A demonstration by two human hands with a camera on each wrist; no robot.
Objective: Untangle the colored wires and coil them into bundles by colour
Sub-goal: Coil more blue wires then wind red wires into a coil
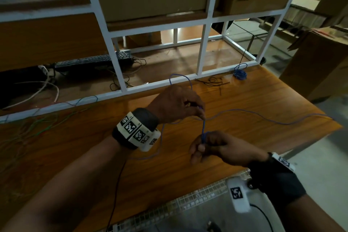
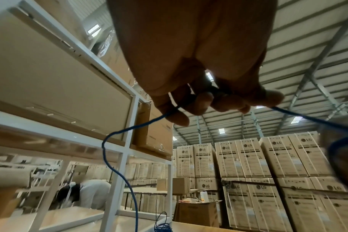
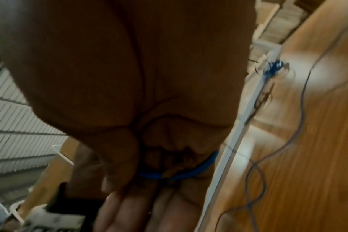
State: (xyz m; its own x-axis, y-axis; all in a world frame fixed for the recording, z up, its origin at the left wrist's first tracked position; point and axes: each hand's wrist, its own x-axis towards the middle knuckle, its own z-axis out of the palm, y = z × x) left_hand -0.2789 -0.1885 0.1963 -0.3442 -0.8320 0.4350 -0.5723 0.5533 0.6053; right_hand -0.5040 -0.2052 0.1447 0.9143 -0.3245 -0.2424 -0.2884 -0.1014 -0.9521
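We hold the blue wire (image 1: pixel 204 128) taut above the wooden table (image 1: pixel 254 100): our left hand (image 1: pixel 177 104) pinches it, our right hand (image 1: pixel 211 146) curls around it. A coiled blue bundle (image 1: pixel 240 71) sits by the white frame (image 1: pixel 160 83), and loose wires (image 1: pixel 37 128) crowd the left edge.

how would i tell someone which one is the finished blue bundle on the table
Start at the wooden table and follow its far edge to the right corner of the white frame. The small blue bundle lies there, beside some loose black scraps. Unlike the long blue wire stretched between both hands, it is wound tight and nobody touches it.
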